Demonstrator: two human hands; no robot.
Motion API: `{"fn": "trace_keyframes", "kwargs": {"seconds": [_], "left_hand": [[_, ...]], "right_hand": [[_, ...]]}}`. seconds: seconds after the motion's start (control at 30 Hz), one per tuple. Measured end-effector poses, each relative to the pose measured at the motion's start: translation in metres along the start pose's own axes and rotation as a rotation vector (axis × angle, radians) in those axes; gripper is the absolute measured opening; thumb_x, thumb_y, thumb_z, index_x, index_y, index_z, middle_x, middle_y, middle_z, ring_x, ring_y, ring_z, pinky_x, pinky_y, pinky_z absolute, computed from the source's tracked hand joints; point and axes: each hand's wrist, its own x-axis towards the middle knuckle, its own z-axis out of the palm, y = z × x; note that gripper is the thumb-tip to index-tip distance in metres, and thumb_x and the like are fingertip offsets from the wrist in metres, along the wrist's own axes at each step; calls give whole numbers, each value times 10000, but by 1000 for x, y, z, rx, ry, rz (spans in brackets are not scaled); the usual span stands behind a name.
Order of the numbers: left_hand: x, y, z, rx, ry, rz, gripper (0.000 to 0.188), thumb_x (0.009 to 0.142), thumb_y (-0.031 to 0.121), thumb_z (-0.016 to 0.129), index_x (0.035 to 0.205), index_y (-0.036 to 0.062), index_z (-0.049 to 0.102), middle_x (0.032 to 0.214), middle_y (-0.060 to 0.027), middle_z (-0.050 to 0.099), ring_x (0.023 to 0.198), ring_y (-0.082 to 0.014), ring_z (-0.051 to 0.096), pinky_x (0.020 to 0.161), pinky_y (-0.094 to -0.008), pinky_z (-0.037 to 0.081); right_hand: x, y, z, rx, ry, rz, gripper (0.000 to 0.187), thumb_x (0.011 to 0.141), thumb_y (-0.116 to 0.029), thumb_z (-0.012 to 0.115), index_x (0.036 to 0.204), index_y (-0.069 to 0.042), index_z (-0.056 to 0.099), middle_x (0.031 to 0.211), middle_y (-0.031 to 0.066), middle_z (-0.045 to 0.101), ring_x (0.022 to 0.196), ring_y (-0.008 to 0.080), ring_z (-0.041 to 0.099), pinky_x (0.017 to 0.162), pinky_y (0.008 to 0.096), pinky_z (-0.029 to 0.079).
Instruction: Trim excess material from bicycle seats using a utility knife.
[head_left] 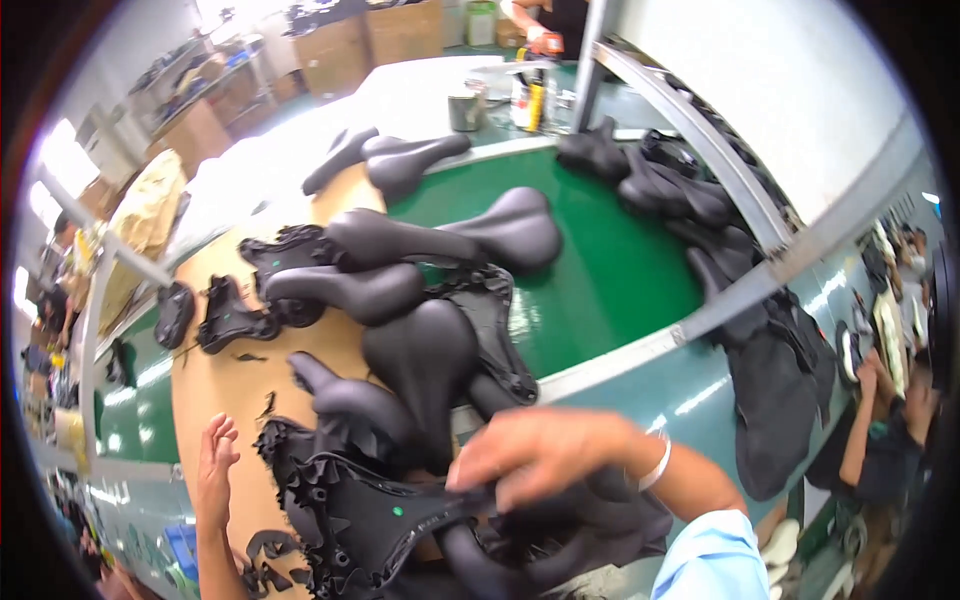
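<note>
Raised beside the pile on the left, my left hand (217,470) is empty, its fingers loosely bent and apart. My right hand (545,455) reaches in from the right, palm down. Its thumb and fingers bend around the narrow end of an upturned black bicycle saddle (375,515), whose underside shows a gathered, notched cover edge and a small green dot. The fingertips partly hide the grip. Right behind lies a smooth saddle (422,355), top up, with another rounded saddle (355,405) at its left. More dark saddles lie below the right hand.
Several more saddles (500,235) lie across the brown board (340,345) and the green tabletop (600,290). A metal frame (730,300) crosses at the right, with dark covers (775,400) beyond it. A metal can (464,112) stands at the back. Other people work at the far side and right.
</note>
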Motion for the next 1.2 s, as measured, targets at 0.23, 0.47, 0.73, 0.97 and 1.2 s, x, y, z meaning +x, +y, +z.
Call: {"fn": "trace_keyframes", "kwargs": {"seconds": [0.23, 0.47, 0.73, 0.97, 1.2], "left_hand": [[201, -128, 24, -461, 375, -602, 1031, 745, 564, 726, 1489, 76, 204, 1449, -228, 290, 1311, -367, 348, 1005, -451, 379], [305, -167, 60, -720, 538, -506, 623, 736, 492, 770, 1208, 121, 605, 1136, -124, 638, 950, -296, 640, 644, -446, 527], [316, -153, 46, -719, 613, -780, 194, 860, 265, 629, 925, 82, 616, 883, -70, 659, 798, -245, 665, 697, -433, 584], [276, -180, 41, -921, 442, -564, 207, 857, 214, 554, 974, 46, 582, 869, -100, 643, 722, -256, 655, 634, -394, 594], [209, -141, 50, -867, 435, -566, 217, 883, 280, 538, 931, 72, 579, 766, -59, 632, 619, -215, 637, 522, -333, 555]], "right_hand": [[-212, 155, -185, -1460, 943, 1480, 533, 834, -161, 566, 1334, -128, 383, 1324, 362, 378, 1224, 497, 413, 891, 584, 415], [-288, 208, -200, -1656, 917, 1760, 428, 887, -151, 523, 1309, -173, 450, 1138, 153, 532, 1058, 316, 526, 849, 518, 406], [-226, 130, -142, -1554, 671, 651, 252, 742, -53, 605, 974, -138, 555, 941, 61, 537, 989, 266, 530, 839, 413, 411], [-80, 23, -16, -1582, 520, -348, 310, 807, -77, 636, 1053, -198, 492, 1011, -4, 504, 1018, 179, 541, 929, 392, 445], [-154, 95, -99, -1258, 1092, 299, 627, 760, -142, 667, 1305, 18, 401, 1159, 143, 582, 1073, 313, 554, 1000, 403, 383]]}}
